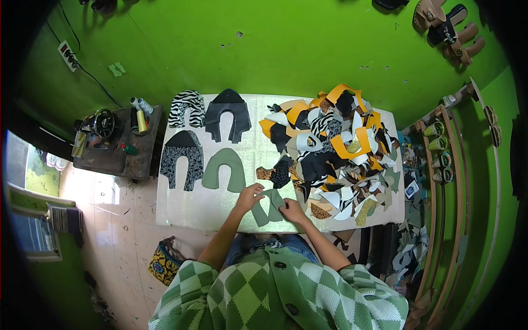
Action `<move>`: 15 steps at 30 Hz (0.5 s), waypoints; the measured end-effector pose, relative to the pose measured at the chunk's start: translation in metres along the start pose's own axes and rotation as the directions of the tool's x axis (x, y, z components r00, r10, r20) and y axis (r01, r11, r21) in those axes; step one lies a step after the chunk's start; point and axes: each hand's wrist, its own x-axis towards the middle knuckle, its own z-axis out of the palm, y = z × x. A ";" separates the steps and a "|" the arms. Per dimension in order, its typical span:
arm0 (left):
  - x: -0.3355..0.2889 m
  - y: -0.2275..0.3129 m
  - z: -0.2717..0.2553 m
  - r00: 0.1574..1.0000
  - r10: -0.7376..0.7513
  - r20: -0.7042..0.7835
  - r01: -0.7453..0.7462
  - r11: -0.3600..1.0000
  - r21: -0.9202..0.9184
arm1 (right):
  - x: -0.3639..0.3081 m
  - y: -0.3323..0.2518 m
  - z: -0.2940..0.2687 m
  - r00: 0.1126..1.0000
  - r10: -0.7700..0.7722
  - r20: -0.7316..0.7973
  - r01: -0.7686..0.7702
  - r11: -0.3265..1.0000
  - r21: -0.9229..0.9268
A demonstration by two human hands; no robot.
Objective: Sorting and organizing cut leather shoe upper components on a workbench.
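An olive-green U-shaped cut piece [263, 216] lies at the near edge of the table, between my hands. My left hand [251, 197] is at its upper left with the fingers curled in against its edge. On its right side, my right hand [291, 210] pinches the rim between thumb and fingers. Left of them lie four-sided rows of similar arches: a green one [225, 158], a grey-and-black patterned one [176, 157], a black one [227, 104] and a zebra-striped one [179, 113].
A heap of mixed cut scraps [324, 165] covers the table's right half. A white table [187, 212] stands against the green wall. To the left is a sewing machine [104, 124] with thread cones [141, 121]. Wooden racks [448, 192] with sandals line the right. A patterned bag [165, 261] sits on the floor.
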 end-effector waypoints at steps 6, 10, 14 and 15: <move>-0.017 0.004 -0.008 0.982 -0.188 0.003 0.188 0.982 0.006 | -0.016 0.017 -0.013 0.999 0.011 -0.036 -0.010 1.000 0.020; -0.034 -0.007 -0.007 0.958 -0.286 -0.037 0.285 0.958 -0.014 | -0.016 0.021 -0.015 0.999 0.006 -0.052 -0.004 0.999 0.036; -0.039 -0.002 -0.006 0.951 -0.301 -0.070 0.302 0.953 0.001 | -0.013 0.022 -0.018 0.999 -0.025 -0.034 0.026 1.000 0.015; -0.039 -0.002 -0.008 0.948 -0.319 -0.020 0.315 0.944 -0.098 | -0.012 0.022 -0.020 1.000 -0.011 0.029 0.011 1.000 0.008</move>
